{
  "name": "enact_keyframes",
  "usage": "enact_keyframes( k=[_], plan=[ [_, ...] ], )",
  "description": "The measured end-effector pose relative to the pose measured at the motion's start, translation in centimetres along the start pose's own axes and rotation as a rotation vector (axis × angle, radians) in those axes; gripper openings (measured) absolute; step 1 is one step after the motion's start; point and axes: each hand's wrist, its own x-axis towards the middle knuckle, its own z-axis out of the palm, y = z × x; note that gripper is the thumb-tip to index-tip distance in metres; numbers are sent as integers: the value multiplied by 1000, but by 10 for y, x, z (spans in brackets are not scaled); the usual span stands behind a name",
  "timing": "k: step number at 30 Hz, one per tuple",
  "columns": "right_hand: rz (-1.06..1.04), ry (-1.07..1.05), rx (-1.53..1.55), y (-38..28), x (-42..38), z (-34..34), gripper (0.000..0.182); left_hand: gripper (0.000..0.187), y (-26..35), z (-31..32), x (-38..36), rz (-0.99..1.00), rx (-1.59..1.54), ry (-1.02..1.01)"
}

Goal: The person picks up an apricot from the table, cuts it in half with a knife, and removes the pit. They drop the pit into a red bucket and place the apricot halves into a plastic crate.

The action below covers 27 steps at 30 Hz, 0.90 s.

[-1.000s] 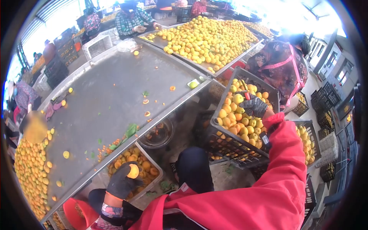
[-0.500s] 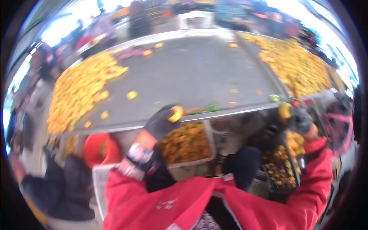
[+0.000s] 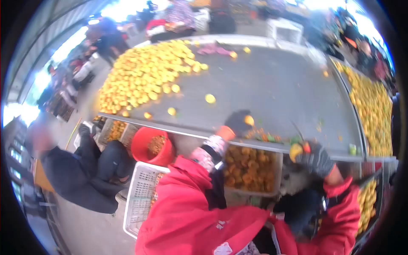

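My left hand (image 3: 238, 122), in a dark glove with an orange cuff, is closed on a round yellow-orange fruit (image 3: 249, 120) over the grey table (image 3: 272, 85). Near the table's front edge, my right hand (image 3: 316, 160) in a grey glove is curled around a yellow fruit (image 3: 295, 151). A thin dark blade-like thing rises by this hand, and a small red-orange piece shows at its fingers; I cannot make out what they belong to. Orange and green scraps (image 3: 265, 136) lie along the edge between my hands.
Yellow fruit is heaped at the table's left (image 3: 140, 74) and beyond its right divider (image 3: 369, 106). Below stand a crate of cut orange pieces (image 3: 278, 176), a red bucket (image 3: 142, 146) and a white basket (image 3: 134, 199). A person in dark clothes (image 3: 80, 182) sits at left.
The view has swung left, bringing the seated person and white basket further into sight. My left hand has moved further over the tabletop with its fruit; my right hand has come nearer to it.
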Motion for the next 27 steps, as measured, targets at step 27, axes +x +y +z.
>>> enact_keyframes(
  k=[27],
  plan=[
    [-312,-30,247,-36,40,94,31,52,114,-47,-112,336,-842,-178]
  ],
)
